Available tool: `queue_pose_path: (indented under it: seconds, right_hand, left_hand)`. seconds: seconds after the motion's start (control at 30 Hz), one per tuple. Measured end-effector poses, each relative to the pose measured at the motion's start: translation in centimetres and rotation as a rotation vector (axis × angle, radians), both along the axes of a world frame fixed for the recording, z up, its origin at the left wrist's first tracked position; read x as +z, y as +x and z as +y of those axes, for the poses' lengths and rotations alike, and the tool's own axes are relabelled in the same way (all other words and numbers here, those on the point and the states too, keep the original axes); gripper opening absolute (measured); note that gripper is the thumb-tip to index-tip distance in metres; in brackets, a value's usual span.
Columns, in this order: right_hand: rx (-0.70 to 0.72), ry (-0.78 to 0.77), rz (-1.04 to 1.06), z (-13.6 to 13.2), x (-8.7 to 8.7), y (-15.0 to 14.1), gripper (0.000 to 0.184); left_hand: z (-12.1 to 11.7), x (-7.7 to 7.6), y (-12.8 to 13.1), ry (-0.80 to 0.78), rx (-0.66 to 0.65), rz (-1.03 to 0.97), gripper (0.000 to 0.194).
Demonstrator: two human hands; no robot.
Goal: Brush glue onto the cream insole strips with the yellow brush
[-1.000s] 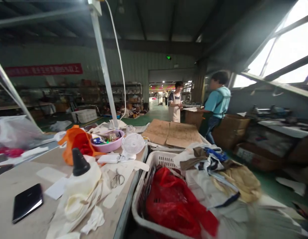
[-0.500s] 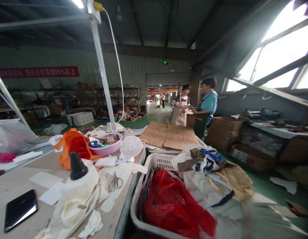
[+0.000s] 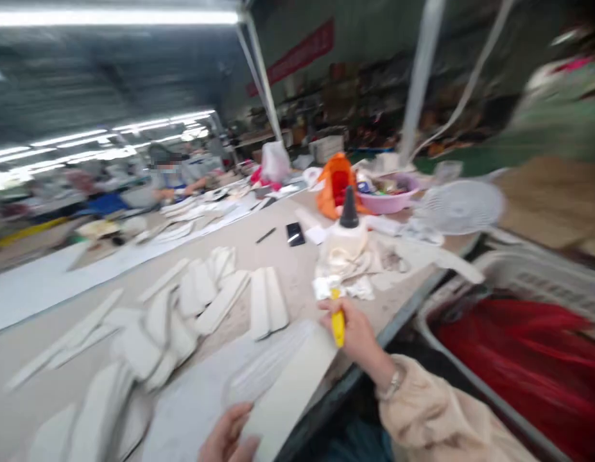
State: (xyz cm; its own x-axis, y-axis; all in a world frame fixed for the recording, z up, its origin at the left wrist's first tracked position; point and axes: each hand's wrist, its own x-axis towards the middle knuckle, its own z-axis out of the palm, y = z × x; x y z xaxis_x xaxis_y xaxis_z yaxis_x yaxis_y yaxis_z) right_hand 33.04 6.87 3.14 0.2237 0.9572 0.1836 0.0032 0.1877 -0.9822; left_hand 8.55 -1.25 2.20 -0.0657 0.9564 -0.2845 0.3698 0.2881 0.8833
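Observation:
My right hand [image 3: 352, 330] is closed around a yellow-handled tool [image 3: 338, 321], held upright over the table's near edge; blur hides its working end. Low in the view, my left hand [image 3: 230, 436] pinches the near end of a long off-white panel [image 3: 290, 391] between thumb and fingers. Under that panel lies a pale sheet [image 3: 205, 385]. Left of it, several off-white cut pieces [image 3: 143, 340] lie in overlapping piles, and a small pair [image 3: 268, 301] sits apart. Beyond my right hand stands a white bottle [image 3: 345, 240] with a black cone cap, crumpled cloth around its base.
A white basket [image 3: 425, 327] with a red plastic bag [image 3: 523, 359] stands at the right. Behind the bottle are an orange bag [image 3: 336, 186], a lilac basin [image 3: 388, 202] and a white fan [image 3: 463, 205]. A phone [image 3: 294, 234] lies mid-table. Another person [image 3: 169, 176] works far left.
The view has swung left and down from the aisle to the table. Both my hands have come into view, one with the yellow-handled tool, one on the panel. The two standing people are out of view.

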Motion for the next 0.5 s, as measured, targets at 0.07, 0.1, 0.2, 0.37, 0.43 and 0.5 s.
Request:
queue_pose_path:
  seconds: [0.07, 0.1, 0.2, 0.37, 0.43, 0.5]
  right_hand:
    - [0.010, 0.002, -0.111, 0.4, -0.8, 0.1, 0.027]
    - [0.037, 0.016, -0.161, 0.6, -1.2, 0.0, 0.027]
    - [0.071, 0.055, -0.268, 0.4, -1.5, -0.8, 0.028]
    - [0.021, 0.093, -0.341, 1.2, -1.5, -2.2, 0.027]
    - [-0.002, 0.086, -0.367, 1.9, -1.7, -2.5, 0.027]
    - [-0.004, 0.070, -0.381, 2.4, -1.9, -2.7, 0.027]
  left_hand:
    - [-2.9, 0.4, -2.9, -0.046, 0.132, -0.110, 0.054]
    - [-3.7, 0.4, -3.7, -0.061, 0.183, -0.179, 0.054]
    - [-3.6, 0.8, -4.7, -0.051, 0.301, -0.232, 0.049]
    - [0.0, 2.1, -6.1, 0.014, 0.278, -0.002, 0.044]
    - [1.6, 2.3, -6.8, 0.038, 0.237, 0.132, 0.043]
    - [2.9, 2.2, -7.2, 0.049, 0.208, 0.221, 0.042]
